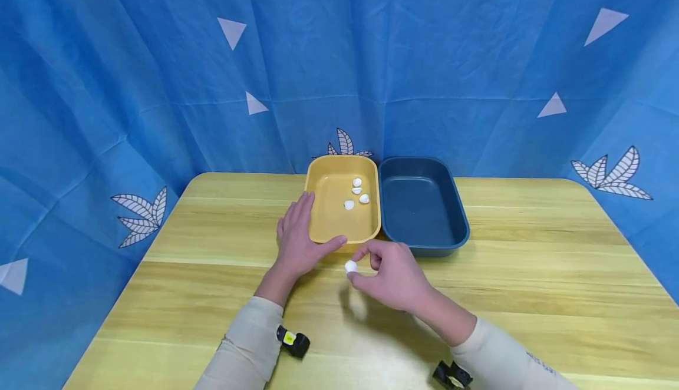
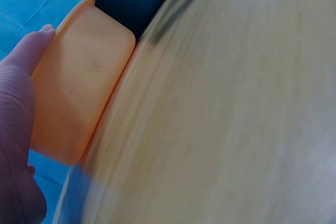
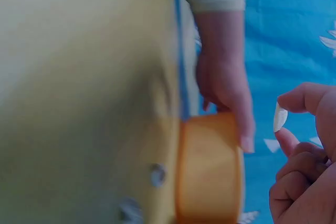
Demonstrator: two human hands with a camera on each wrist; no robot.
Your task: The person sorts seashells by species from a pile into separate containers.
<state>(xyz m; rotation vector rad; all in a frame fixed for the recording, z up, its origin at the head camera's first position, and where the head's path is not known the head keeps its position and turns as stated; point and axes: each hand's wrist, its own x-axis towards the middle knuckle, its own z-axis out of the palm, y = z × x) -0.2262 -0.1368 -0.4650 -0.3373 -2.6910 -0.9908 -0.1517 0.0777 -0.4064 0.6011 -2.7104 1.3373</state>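
My right hand [image 1: 395, 275] pinches a small white shell-like piece [image 1: 350, 266] between thumb and forefinger, just in front of the yellow bin [image 1: 339, 231]. The right wrist view shows this piece [image 3: 280, 117] edge-on, thin and pale, the other fingers folded beneath. My left hand [image 1: 299, 240] rests at the yellow bin's near left corner, fingers lying straight along the left side and thumb on the front rim. Several similar white pieces [image 1: 357, 190] lie inside, toward the right. Against the yellow bin's right side stands a dark blue bin [image 1: 424, 247], with no pieces visible in it.
Both bins stand at the back of a wooden table [image 1: 557, 272], before a blue patterned curtain [image 1: 451, 54]. On the table in the right wrist view are two blurred small greyish things [image 3: 157, 174], largely hidden by my right hand in the head view.
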